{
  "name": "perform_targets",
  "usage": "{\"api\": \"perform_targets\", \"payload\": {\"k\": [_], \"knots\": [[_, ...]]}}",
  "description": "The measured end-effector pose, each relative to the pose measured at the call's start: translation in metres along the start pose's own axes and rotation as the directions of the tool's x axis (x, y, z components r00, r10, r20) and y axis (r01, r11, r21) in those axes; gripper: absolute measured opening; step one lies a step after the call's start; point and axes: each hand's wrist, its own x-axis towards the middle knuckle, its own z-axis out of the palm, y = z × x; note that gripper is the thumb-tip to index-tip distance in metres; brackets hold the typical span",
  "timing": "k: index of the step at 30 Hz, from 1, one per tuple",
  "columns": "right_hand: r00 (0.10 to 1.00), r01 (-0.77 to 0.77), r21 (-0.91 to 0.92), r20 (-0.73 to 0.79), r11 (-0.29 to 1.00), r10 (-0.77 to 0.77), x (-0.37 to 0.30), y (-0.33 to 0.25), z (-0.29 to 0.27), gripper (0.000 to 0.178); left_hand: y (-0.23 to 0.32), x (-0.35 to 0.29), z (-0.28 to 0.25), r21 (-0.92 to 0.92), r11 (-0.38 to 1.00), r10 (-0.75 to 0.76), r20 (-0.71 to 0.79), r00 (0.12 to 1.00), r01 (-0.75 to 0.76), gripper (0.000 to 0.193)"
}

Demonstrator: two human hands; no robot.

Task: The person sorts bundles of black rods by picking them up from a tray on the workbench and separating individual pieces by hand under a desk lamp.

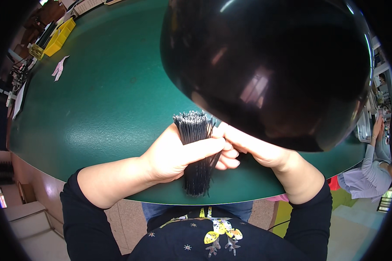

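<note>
A thick bundle of thin black wires stands upright near the table's front edge, its bare silvery ends fanned out at the top. My left hand is wrapped round the middle of the bundle, thumb across the front. Close against the bundle's right side is my right hand, its fingers bent and pressed together near the upper wire ends. What lies between those fingertips is too small to make out. A large glossy black dome, like a lamp shade, hangs over the right hand and covers part of it.
The green tabletop has a curved front edge. At the far left lie a yellow bin, a pinkish paper scrap and some cables. A clear container is at the right, where another person sits.
</note>
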Motion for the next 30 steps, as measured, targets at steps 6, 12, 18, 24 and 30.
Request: {"api": "perform_targets", "payload": {"k": [6, 12, 18, 24, 30], "knots": [[0.959, 0.247, 0.141, -0.175, 0.959, -0.221, -0.003, 0.008, -0.011, 0.013, 0.001, 0.0, 0.009, 0.16, 0.967, 0.205, -0.037, 0.978, -0.197, 0.015], [0.846, 0.366, -0.327, -0.274, 0.871, -0.458, 0.0, -0.002, 0.002, 0.024, -0.001, -0.008, 0.003, 0.604, 0.605, 0.552, 0.152, 0.82, -0.519, 0.006], [0.891, 0.351, -0.534, -0.061, 0.769, -0.45, -0.013, -0.004, 0.008, 0.015, 0.006, -0.01, 0.01, 0.622, 0.703, 0.447, -0.008, 0.895, -0.346, 0.006], [0.941, 0.292, -0.582, 0.034, 0.759, -0.336, -0.012, -0.003, 0.012, 0.018, 0.009, -0.013, 0.01, 0.458, 0.82, 0.426, -0.088, 0.9, -0.343, 0.01], [0.942, 0.286, -0.66, 0.059, 0.694, -0.332, -0.01, -0.005, 0.01, 0.016, 0.009, -0.014, 0.015, 0.458, 0.821, 0.417, -0.074, 0.906, -0.341, 0.014]]}}
